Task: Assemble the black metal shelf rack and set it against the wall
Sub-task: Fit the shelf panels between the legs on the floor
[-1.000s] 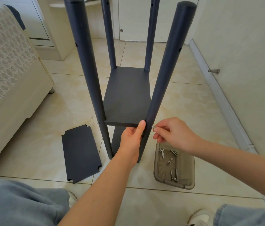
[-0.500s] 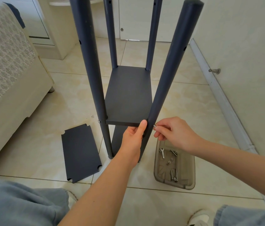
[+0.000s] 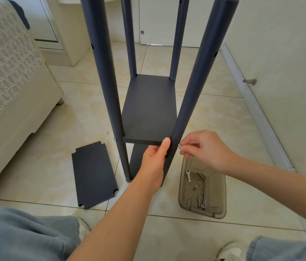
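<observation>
Tight spot down here. My left hand (image 3: 154,161) grips the shelf (image 3: 148,110) right at the near right post (image 3: 195,95), blocking that corner from inside. My right hand (image 3: 204,149), pinching a screw (image 3: 179,146), comes in from outside, just over the tray (image 3: 221,185). There's open room above the shelf between the near left post (image 3: 107,91) and the right one. The loose panel (image 3: 93,174) and bed (image 3: 7,81) crowd the left, and the wall (image 3: 280,53) hems in the right.
</observation>
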A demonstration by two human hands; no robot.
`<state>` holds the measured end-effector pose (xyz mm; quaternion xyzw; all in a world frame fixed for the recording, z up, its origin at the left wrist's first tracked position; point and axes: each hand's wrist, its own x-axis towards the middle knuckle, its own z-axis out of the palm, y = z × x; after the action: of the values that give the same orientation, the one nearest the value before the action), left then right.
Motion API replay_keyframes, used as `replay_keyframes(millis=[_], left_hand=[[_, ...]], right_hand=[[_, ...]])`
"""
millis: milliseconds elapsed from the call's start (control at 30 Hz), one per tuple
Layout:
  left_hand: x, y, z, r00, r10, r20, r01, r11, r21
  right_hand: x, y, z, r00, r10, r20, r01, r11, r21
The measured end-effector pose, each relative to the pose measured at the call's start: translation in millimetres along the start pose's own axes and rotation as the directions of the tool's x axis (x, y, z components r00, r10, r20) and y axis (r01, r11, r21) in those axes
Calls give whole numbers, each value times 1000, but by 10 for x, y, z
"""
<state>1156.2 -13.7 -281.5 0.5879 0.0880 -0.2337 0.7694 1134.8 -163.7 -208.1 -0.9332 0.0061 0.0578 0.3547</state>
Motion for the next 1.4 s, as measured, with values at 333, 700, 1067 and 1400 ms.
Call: replay_keyframes(millis=[333,700,1067,1400], left_hand=[[-45,50,-9,998,-21,61,26,995,-92],[-52,92,-3,997,-51,66,59,992,-115],[-142,166,37,998,-53,40,59,984,-166],[-134,187,33,999,-39,23,43,980,-196]], right_hand=[[57,42,-73,989,-113,97,133,965,-224],[194,156,-85,995,-74,64,78,995,-63],[224,131,-33,988,-145,61,141,988,65],[255,113,32,987,-156,44,156,988,12]])
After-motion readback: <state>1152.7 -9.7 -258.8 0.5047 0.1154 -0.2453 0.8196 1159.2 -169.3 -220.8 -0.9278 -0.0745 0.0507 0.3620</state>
